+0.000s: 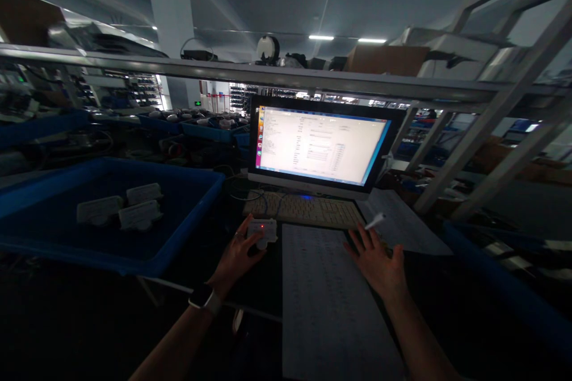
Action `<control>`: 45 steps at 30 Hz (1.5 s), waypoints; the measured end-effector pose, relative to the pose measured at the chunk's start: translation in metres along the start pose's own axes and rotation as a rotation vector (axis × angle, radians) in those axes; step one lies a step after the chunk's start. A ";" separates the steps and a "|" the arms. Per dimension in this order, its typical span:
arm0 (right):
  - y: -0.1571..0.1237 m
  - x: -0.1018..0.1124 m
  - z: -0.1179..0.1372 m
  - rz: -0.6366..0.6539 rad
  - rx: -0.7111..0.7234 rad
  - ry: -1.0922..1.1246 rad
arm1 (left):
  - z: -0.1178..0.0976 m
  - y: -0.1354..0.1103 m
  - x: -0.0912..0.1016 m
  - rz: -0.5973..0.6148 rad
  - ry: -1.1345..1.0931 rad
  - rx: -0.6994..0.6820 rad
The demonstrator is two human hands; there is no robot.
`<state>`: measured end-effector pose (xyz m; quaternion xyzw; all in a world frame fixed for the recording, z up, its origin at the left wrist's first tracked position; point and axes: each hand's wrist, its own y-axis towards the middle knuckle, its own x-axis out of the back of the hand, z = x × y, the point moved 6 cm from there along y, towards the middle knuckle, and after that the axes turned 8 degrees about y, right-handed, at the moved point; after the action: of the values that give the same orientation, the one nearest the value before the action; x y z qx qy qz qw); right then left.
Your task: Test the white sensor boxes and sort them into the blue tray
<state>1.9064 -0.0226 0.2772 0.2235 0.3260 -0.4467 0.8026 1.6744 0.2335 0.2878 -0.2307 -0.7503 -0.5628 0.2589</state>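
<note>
My left hand point(238, 255) is closed around the left side of a small white device point(264, 231) with a lit red dot. The device is just in front of the keyboard point(308, 209). My right hand point(379, 262) is palm down with its fingers spread, fingertips close to the keyboard's right end. A white pen-like object point(376, 220) shows just beyond those fingers; whether it touches them I cannot tell. Between my hands lies a large printed sheet point(326, 297). Behind the keyboard stands a monitor point(319, 146) showing a window with text fields.
On the left, a blue tray point(192, 214) holds several similar white devices point(140, 214). Another blue bin point(496, 274) with dim contents is at the right. More paper point(406, 223) lies beside the monitor. A shelf point(223, 71) crosses above, with metal struts point(482, 131) at right.
</note>
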 end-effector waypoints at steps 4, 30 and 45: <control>0.001 0.002 0.000 0.002 0.003 -0.021 | 0.001 -0.001 -0.001 -0.010 0.008 -0.007; -0.001 -0.001 -0.004 -0.030 -0.045 -0.043 | 0.001 -0.001 -0.001 0.023 0.004 0.014; 0.004 0.004 -0.005 0.010 0.000 -0.041 | 0.002 -0.001 -0.002 0.032 0.025 0.021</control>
<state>1.9099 -0.0196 0.2713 0.2160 0.3081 -0.4472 0.8115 1.6750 0.2348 0.2858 -0.2329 -0.7490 -0.5536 0.2799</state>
